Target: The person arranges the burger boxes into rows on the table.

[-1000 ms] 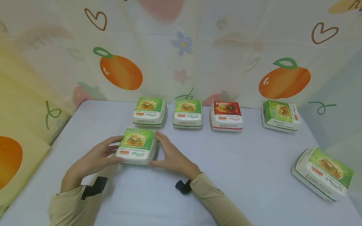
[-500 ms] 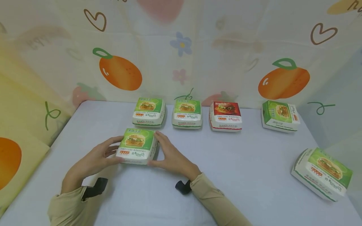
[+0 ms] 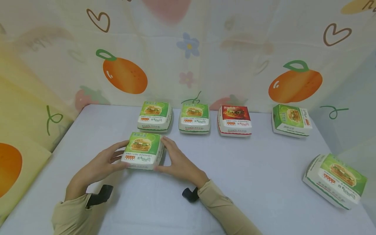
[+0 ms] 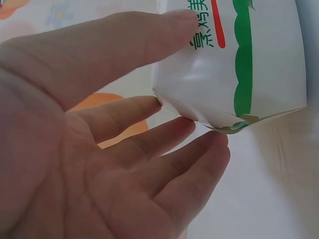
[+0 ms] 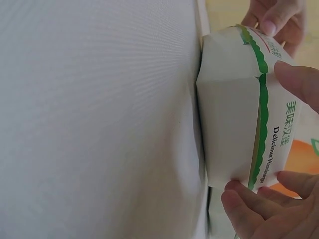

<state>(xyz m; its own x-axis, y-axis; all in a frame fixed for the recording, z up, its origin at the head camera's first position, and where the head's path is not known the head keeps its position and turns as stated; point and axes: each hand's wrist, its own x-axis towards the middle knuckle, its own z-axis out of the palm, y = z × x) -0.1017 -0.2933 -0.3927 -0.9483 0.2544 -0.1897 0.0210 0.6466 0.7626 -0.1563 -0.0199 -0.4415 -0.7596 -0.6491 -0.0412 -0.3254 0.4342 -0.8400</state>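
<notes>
Both hands hold a green-and-white hamburger box (image 3: 141, 150) from its two sides, left of the middle of the table. The left hand (image 3: 98, 164) has its thumb on the box's near face and its fingertips along the left side. With the right hand (image 3: 180, 163), the thumb lies at the near right corner and the fingers reach the far right corner. Seen from the left wrist, fingertips touch the lower edge of the box (image 4: 274, 59). In the right wrist view the box (image 5: 229, 129) sits level, its bottom close to the white cloth.
Behind the hands, two green hamburger boxes (image 3: 154, 117) and a red one (image 3: 234, 120) stand in a row near the back edge. Another green box (image 3: 291, 120) sits turned at the back right, and one more (image 3: 336, 181) lies angled at the right edge. A patterned cloth (image 3: 205, 65) hangs behind the table.
The held hamburger box has shifted very slightly away from the person and to the right, with both hands still on it. The other boxes have not moved.
</notes>
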